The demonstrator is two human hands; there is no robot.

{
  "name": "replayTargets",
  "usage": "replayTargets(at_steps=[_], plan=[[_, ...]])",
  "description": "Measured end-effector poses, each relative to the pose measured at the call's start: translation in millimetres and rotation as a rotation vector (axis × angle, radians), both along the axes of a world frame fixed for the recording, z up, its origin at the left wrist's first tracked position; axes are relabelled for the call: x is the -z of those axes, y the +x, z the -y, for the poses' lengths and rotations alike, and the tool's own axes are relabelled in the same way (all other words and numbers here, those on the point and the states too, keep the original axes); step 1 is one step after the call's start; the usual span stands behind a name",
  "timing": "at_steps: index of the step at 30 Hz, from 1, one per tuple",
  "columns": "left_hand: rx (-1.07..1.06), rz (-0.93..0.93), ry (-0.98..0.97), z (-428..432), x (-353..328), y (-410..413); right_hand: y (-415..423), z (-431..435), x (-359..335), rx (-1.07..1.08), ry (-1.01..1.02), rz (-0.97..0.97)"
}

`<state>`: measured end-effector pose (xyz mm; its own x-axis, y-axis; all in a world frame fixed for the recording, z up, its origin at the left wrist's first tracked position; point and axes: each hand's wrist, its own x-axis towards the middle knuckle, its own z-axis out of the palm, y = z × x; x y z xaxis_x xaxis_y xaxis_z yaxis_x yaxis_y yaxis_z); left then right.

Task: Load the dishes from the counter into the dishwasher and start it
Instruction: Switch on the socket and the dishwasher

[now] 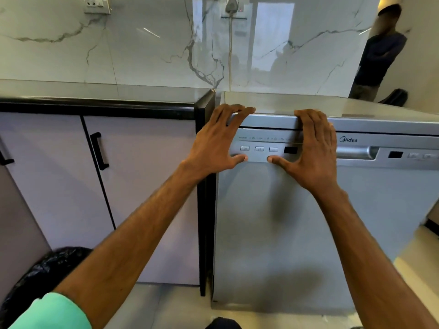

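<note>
- My dishwasher (pixel 297 222) stands shut beside the counter (pixel 95 91), whose visible stretch shows no dishes.
- The marble wall (pixel 142 43) is glossy; a bystander (pixel 380 55) waits far right.
- My left hand (pixel 213 143) and right hand (pixel 313 150) lie spread flat, gripping nothing, fingertips hooked over the door's top edge.
- Risk: my thumbs sit just under the buttons (pixel 259 148); pressing there could trigger something by accident.

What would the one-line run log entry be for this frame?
phase: at dishwasher | door: shut | left hand: on control panel, empty | right hand: on top edge, empty | dishes: none visible
</note>
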<state>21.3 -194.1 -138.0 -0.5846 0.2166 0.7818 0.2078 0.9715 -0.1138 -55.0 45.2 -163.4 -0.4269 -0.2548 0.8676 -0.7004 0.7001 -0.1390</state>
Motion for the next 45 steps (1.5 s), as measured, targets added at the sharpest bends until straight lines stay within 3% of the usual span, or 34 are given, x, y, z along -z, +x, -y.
replayTargets(at_steps=[18,31,45], plan=[[0.050,0.033,0.162,-9,7,-4,-9,-3,24,-0.011,-0.017,0.032],[0.017,-0.093,0.339,-36,14,-5,-13,-1,26,-0.011,-0.049,0.026],[0.003,-0.019,0.254,-26,10,-2,-14,-2,24,-0.020,-0.050,0.036]])
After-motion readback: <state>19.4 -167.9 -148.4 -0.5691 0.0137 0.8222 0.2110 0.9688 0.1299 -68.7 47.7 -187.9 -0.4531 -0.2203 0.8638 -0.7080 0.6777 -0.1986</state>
